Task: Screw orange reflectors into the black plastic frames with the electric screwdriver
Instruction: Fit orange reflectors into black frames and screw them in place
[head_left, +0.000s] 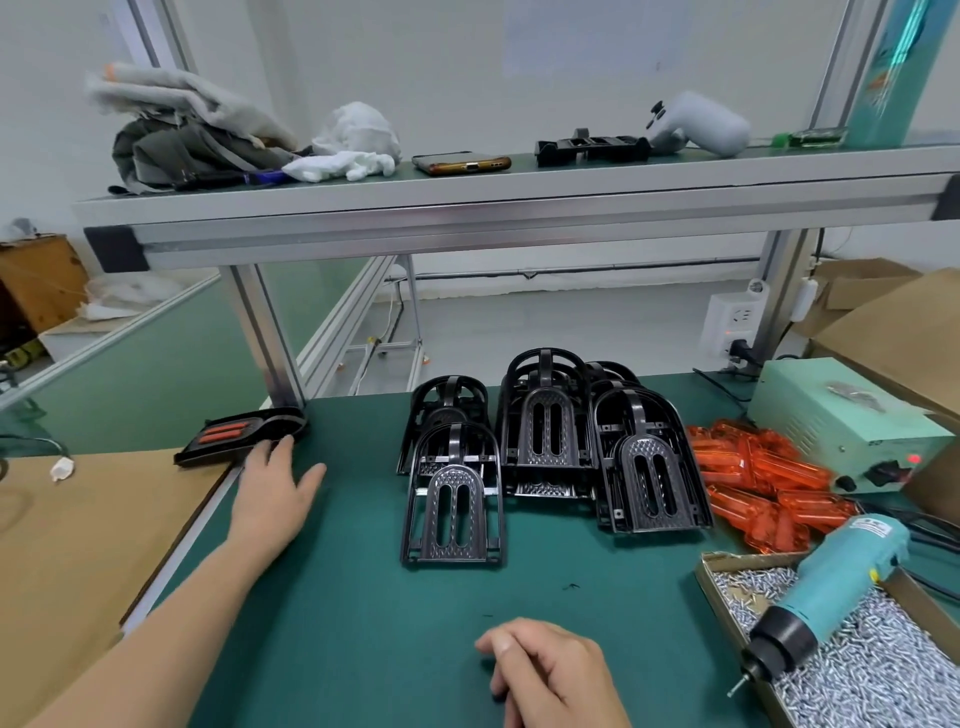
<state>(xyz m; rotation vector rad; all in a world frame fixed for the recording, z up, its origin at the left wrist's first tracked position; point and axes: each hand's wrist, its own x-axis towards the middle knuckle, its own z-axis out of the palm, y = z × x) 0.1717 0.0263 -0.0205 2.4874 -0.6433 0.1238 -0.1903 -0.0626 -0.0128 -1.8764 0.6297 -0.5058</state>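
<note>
Screwdriver (831, 587) label illegible; tool lies on screw box (719, 597), lower right. Left hand (275, 488) flat, fingers straight, beside assembled frame (239, 434). Right hand (550, 675) loosely curled, empty. Frames (545, 441) centre; reflectors (763, 478) right.

glossy black plastic frames (452, 493), matt green mat (337, 597)

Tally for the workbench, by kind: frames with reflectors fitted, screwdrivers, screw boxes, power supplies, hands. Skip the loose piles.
Frame with reflectors fitted: 1
Screwdriver: 1
Screw box: 1
Power supply: 1
Hands: 2 (left hand, right hand)
Total: 6
</note>
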